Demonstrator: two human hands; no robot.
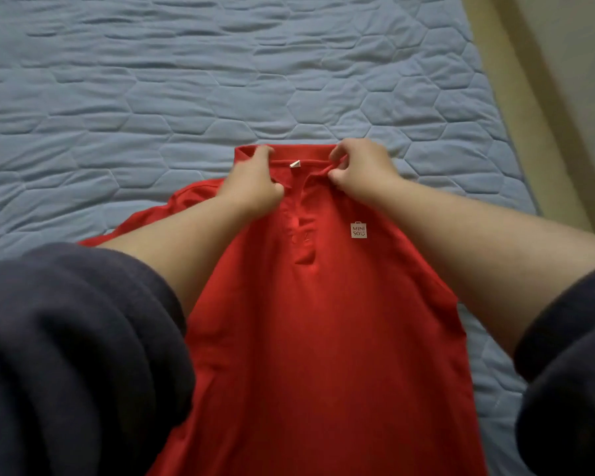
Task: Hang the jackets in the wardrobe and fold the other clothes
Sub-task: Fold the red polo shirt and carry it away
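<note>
Now we pinch the collar of a red polo shirt (323, 321) with our left hand (255, 187) and right hand (361, 170); it lies front-up on the blue quilted mattress (186, 80), bare quilt beyond the collar.

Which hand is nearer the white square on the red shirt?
The right hand, pinching the collar of the red polo shirt just above the white square logo; the left hand holds the collar farther away.

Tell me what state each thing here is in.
Red polo shirt: lying front up, spread out.
Collar: held by both hands.
Placket: open at the top.
Left hand: fingers curled round the collar.
Right hand: fingers pinching the collar.
Blue quilted bedcover: wrinkled.
</note>
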